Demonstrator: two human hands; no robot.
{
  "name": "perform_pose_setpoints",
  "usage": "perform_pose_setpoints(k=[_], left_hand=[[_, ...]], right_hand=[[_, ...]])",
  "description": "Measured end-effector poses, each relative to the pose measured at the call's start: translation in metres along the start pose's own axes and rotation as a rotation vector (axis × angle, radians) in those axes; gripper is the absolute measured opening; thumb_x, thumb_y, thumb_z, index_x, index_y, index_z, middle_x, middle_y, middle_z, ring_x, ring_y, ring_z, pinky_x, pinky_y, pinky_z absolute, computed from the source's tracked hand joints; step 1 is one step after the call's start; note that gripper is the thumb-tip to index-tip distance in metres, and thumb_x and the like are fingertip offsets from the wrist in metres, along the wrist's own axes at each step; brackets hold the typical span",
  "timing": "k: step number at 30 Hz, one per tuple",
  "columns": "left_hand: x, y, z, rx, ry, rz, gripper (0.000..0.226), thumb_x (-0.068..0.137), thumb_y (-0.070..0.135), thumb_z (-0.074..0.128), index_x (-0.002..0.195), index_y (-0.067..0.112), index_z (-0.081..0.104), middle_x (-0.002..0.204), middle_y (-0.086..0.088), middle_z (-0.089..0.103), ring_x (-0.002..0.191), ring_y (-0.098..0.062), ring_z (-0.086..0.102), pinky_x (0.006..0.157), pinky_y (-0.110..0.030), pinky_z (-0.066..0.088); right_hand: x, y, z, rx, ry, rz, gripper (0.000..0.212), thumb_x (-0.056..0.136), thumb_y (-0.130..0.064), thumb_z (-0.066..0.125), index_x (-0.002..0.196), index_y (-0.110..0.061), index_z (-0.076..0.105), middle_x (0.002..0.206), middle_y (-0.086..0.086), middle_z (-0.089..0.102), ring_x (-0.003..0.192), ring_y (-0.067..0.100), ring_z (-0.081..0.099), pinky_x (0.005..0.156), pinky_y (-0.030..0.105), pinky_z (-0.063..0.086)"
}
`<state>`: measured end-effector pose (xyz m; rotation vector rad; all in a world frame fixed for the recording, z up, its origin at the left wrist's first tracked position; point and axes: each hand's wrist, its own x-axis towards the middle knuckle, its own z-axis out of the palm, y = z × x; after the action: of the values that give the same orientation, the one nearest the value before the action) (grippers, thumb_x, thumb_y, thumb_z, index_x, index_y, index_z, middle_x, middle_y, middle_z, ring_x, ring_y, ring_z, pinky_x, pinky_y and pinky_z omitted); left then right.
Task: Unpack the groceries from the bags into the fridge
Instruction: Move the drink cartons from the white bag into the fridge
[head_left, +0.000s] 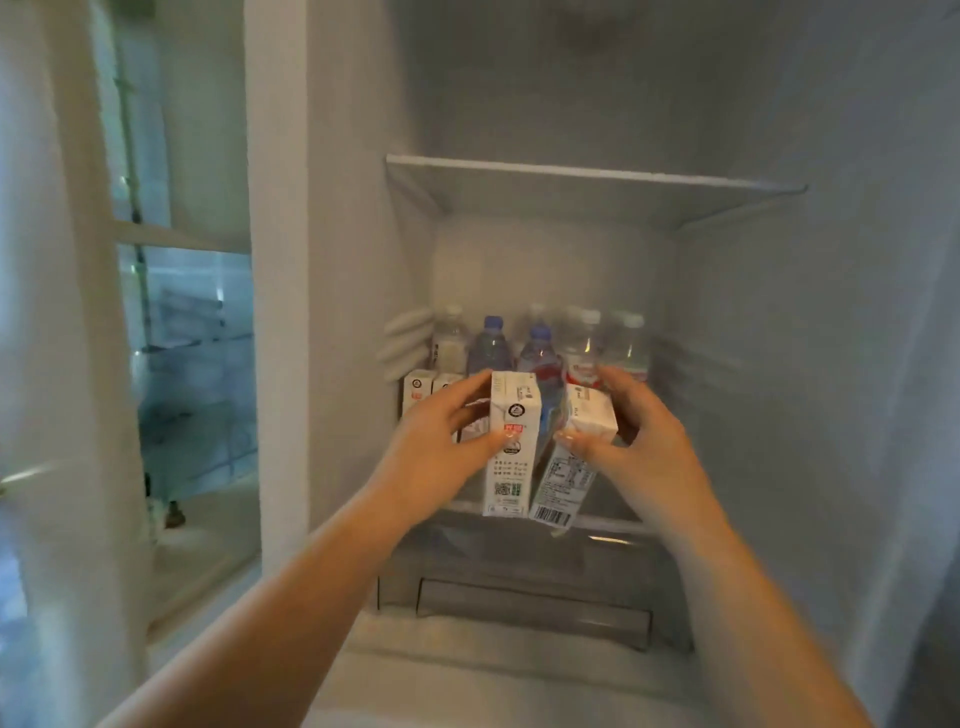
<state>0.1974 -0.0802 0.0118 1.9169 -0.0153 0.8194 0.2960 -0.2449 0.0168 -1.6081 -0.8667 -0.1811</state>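
Behind cartons, water bottles crowd shelf; both hands grip one carton each (right tilted).

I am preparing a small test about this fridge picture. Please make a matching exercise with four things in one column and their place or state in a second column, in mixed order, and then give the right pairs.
Things:
1. carton in the left hand
2. carton in the right hand
3. blue-capped bottles
4. upper shelf

Place or state:
A. standing at the back of the lower shelf
B. tilted, barcode at the bottom
C. nothing visible on it
D. held upright

Pairs: 1-D, 2-B, 3-A, 4-C
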Motion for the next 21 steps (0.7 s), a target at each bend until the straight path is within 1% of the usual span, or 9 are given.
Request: perform_pose_setpoints(k=[2,3,5,8,9,12,14,17,21], left_hand=[[0.025,-0.011,0.007,-0.039,0.002,0.022,0.061,0.078,0.002,0.070,0.120,0.042,0.049,0.102,0.031,0.059,0.105,0.011,0.055,0.092,-0.027,0.051],[0.035,-0.016,0.011,-0.041,-0.007,0.037,0.062,0.078,0.003,0.071,0.116,0.046,0.048,0.101,0.032,0.058,0.105,0.011,0.054,0.093,-0.028,0.050],[0.054,-0.027,0.017,-0.044,-0.043,0.063,0.064,0.077,0.005,0.072,0.117,0.046,0.044,0.103,0.032,0.055,0.104,0.014,0.052,0.092,-0.022,0.048],[0.076,-0.045,0.024,-0.074,-0.100,0.075,0.065,0.077,0.006,0.072,0.126,0.039,0.044,0.108,0.030,0.054,0.105,0.012,0.051,0.086,-0.013,0.047],[0.083,-0.050,0.026,-0.075,-0.119,0.077,0.065,0.077,0.006,0.072,0.129,0.036,0.045,0.109,0.029,0.054,0.105,0.013,0.051,0.084,-0.009,0.046],[0.096,-0.064,0.034,-0.064,-0.150,0.087,0.063,0.079,0.008,0.071,0.131,0.034,0.046,0.110,0.028,0.054,0.099,0.018,0.050,0.077,-0.001,0.043],[0.102,-0.075,0.040,-0.089,-0.153,0.081,0.062,0.079,0.007,0.071,0.129,0.033,0.048,0.112,0.026,0.054,0.101,0.016,0.051,0.082,-0.004,0.045],[0.103,-0.090,0.050,-0.089,-0.163,0.076,0.060,0.078,0.008,0.072,0.126,0.036,0.049,0.114,0.025,0.056,0.107,0.012,0.052,0.090,-0.009,0.045],[0.102,-0.106,0.061,-0.131,-0.165,0.071,0.059,0.078,0.007,0.072,0.125,0.035,0.049,0.115,0.023,0.057,0.108,0.014,0.051,0.088,-0.007,0.043]], right_hand=[[0.019,0.008,-0.001,-0.037,0.007,-0.010,0.069,0.072,-0.009,0.078,0.130,-0.031,0.048,0.113,-0.016,0.061,0.102,-0.003,0.058,0.078,0.015,0.050],[0.028,0.011,0.000,-0.056,0.014,-0.009,0.070,0.072,-0.010,0.078,0.130,-0.032,0.047,0.114,-0.017,0.060,0.103,-0.003,0.057,0.079,0.016,0.049],[0.042,0.019,0.001,-0.094,0.019,0.000,0.070,0.072,-0.013,0.079,0.130,-0.034,0.046,0.113,-0.020,0.059,0.103,-0.004,0.056,0.082,0.018,0.049],[0.059,0.032,0.000,-0.137,0.036,0.020,0.071,0.072,-0.015,0.079,0.132,-0.034,0.045,0.116,-0.018,0.059,0.108,0.001,0.056,0.088,0.025,0.050],[0.064,0.037,-0.001,-0.138,0.047,0.030,0.070,0.073,-0.014,0.079,0.129,-0.037,0.045,0.117,-0.017,0.059,0.109,0.003,0.056,0.088,0.024,0.050],[0.074,0.048,-0.001,-0.148,0.061,0.055,0.066,0.073,-0.011,0.078,0.121,-0.044,0.045,0.117,-0.017,0.058,0.109,0.001,0.055,0.081,0.015,0.050],[0.078,0.057,-0.002,-0.170,0.060,0.074,0.062,0.073,-0.011,0.078,0.120,-0.039,0.048,0.118,-0.015,0.058,0.108,0.002,0.055,0.082,0.016,0.050],[0.079,0.070,-0.003,-0.194,0.048,0.117,0.063,0.073,-0.012,0.078,0.128,-0.027,0.052,0.121,-0.012,0.059,0.110,0.006,0.057,0.088,0.028,0.053],[0.077,0.084,-0.006,-0.173,0.031,0.172,0.067,0.074,-0.012,0.077,0.132,-0.029,0.049,0.124,-0.013,0.058,0.113,0.007,0.056,0.089,0.031,0.053]])
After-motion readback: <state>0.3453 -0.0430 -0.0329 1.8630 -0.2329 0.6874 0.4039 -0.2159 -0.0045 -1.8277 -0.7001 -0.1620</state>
